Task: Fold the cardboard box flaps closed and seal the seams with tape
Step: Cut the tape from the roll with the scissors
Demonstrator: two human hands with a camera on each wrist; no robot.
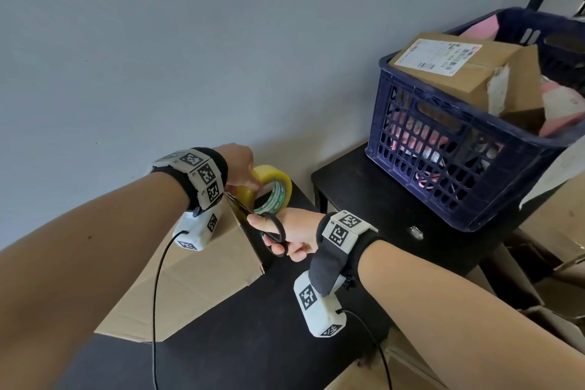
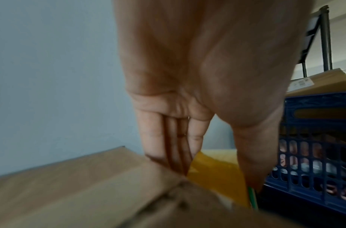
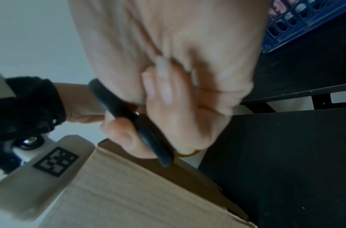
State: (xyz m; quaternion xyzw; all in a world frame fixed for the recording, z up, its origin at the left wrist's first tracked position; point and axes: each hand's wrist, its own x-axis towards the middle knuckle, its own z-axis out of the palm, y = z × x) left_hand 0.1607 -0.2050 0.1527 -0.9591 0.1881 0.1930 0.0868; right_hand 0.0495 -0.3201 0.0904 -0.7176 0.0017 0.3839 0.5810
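Cardboard box (image 1: 190, 272) lies nearest on the black table (image 1: 269, 342), flaps folded shut. Right hand (image 1: 291, 236) curls through black scissors (image 1: 269, 231), blades pointing at the tape roll (image 1: 272, 188) just beyond the box edge. Left hand (image 1: 239, 165) pinches that roll between fingers (image 2: 168, 146) and thumb. Farther right, a blue crate (image 1: 468, 149) holds another box (image 1: 456, 70) and pink items.
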